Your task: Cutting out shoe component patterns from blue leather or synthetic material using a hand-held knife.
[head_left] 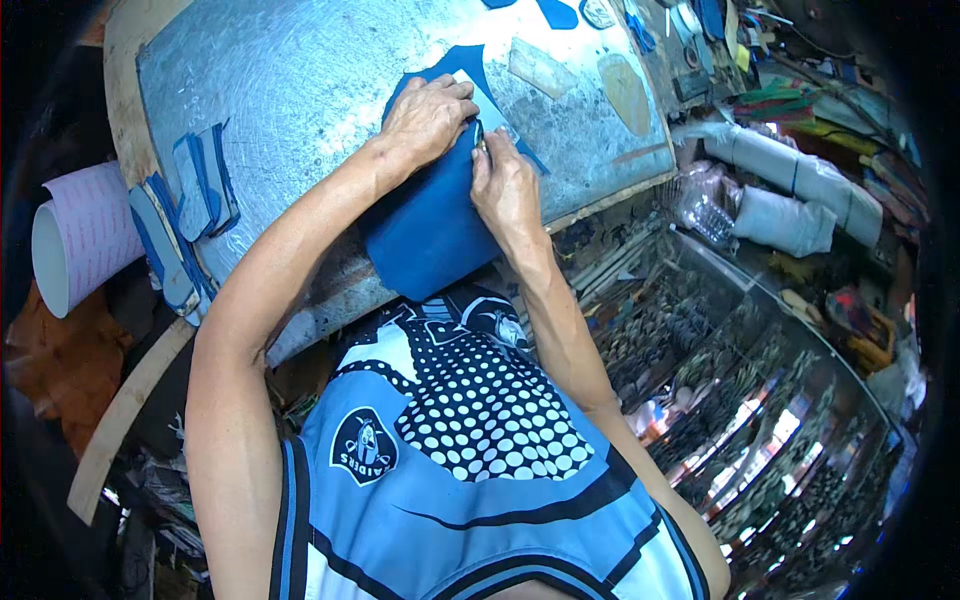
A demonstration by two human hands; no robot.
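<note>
The right hand (pixel 508 190) closes over most of a small tool (pixel 479 136), whose grip is hidden and whose tip is too small to tell. The left hand (pixel 430 118) covers part of the blue sheet (pixel 425 240), and its fingers overlap one edge of the pale flat piece (pixel 488 104). The top edge cuts off a blue cutout (pixel 558 12); the lower edge crops the shirt (pixel 470 520). Small scraps (pixel 760 400) at lower right blur together, their kind unclear.
</note>
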